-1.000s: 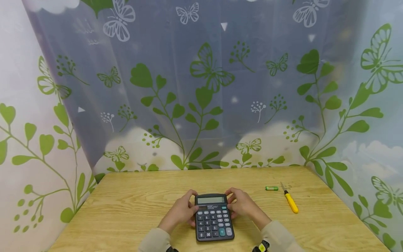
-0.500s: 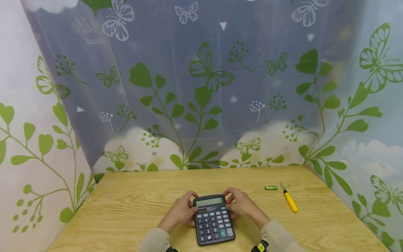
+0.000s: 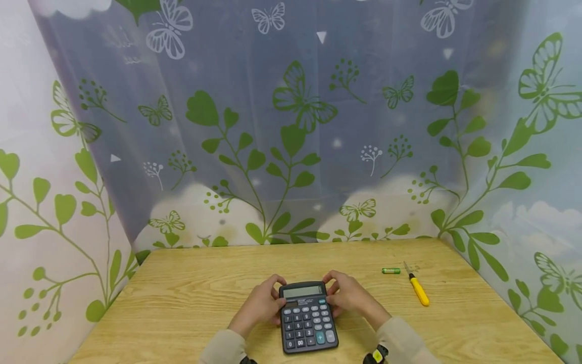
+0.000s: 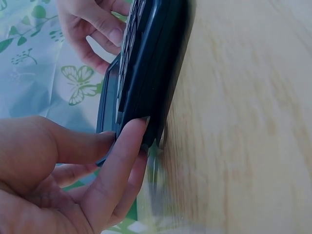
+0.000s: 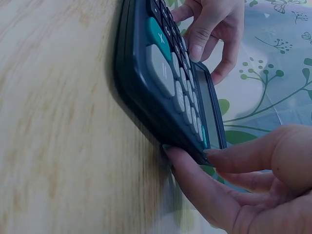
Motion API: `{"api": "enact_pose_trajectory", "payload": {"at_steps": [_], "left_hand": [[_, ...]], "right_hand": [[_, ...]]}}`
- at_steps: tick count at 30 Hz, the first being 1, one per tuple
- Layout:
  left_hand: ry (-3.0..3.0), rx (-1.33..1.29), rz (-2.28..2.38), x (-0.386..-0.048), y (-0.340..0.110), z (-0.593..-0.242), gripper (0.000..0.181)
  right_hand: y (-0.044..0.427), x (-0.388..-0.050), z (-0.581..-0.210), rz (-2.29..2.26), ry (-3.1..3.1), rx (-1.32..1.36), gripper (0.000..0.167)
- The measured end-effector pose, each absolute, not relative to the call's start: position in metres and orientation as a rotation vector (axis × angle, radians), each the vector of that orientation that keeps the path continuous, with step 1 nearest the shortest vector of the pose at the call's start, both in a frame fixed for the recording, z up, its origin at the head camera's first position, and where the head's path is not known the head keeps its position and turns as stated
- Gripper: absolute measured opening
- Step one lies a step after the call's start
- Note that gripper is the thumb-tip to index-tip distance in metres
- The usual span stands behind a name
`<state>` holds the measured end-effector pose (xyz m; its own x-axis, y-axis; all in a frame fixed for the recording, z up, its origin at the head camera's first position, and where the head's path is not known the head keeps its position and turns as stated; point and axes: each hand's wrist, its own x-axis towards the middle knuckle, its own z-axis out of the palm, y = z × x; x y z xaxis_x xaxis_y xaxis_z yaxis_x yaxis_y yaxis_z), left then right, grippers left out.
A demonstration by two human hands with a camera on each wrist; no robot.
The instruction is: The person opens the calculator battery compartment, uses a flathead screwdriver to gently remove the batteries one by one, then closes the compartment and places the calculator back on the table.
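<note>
A dark calculator point(image 3: 309, 319) with grey and teal keys lies face up near the table's front, its display toward the back. My left hand point(image 3: 260, 305) grips its left edge by the display, thumb on the front face and fingers at the side. On the opposite edge my right hand point(image 3: 349, 297) holds it the same way. In the left wrist view the thumb and fingers of the left hand point(image 4: 92, 170) pinch the casing point(image 4: 153, 73). The right wrist view shows the right hand point(image 5: 248, 180) pinching the corner beside the display; the underside is hidden.
On the wooden table point(image 3: 191, 283), a green battery point(image 3: 391, 271) lies at the back right. Beside it is a screwdriver point(image 3: 419, 290) with a yellow handle, near small dark bits. A curtain point(image 3: 236, 151) printed with leaves and butterflies hangs behind the table.
The calculator has tilted slightly and shifted a little left and toward the front edge since a second ago, then straightened slightly. Both hands keep their hold on it.
</note>
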<state>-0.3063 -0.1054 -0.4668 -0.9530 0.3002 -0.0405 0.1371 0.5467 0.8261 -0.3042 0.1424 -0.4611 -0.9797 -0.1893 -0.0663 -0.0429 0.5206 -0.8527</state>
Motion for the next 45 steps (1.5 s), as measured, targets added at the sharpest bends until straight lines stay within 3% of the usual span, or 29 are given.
{"api": "enact_pose_trajectory", "payload": {"at_steps": [11, 45], "left_hand": [[2.632, 0.391, 1.401, -0.3092, -0.1068, -0.4691, 0.044], [2.662, 0.364, 1.382, -0.3078, -0.1051, -0.4645, 0.039]], "right_hand": [[0.1421, -0.3052, -0.462, -1.455, 2.593, -0.199, 0.038], [0.1386, -0.3051, -0.4611, -1.458, 2.629, -0.206, 0.038]]}}
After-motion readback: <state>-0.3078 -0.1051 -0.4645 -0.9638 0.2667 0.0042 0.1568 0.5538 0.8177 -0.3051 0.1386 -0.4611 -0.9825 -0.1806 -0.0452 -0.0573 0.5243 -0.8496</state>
